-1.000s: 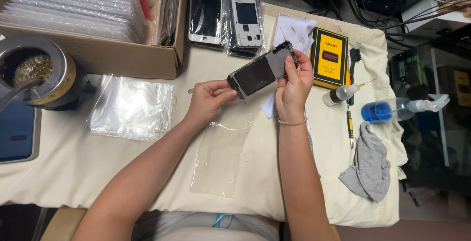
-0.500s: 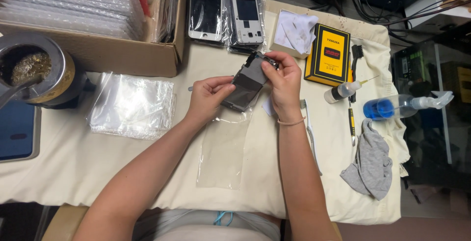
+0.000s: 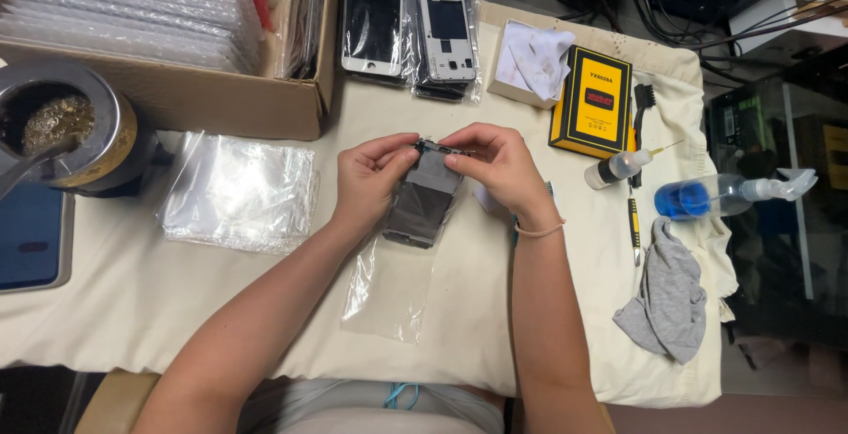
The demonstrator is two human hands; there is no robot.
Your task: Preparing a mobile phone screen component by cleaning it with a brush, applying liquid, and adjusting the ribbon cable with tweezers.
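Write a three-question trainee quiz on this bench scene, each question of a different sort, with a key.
1. True or false: both the left hand and the right hand grip the phone screen part.
2. Which thing lies directly under the lower end of that part?
A. the grey cloth
B. the clear plastic bag
C. the yellow and black box
3. Fill in: the blue-filled spray bottle lies on its ____.

Key
1. True: fingers of both hands pinch its top end.
2. B.
3. Side, with the nozzle toward the table's right edge.
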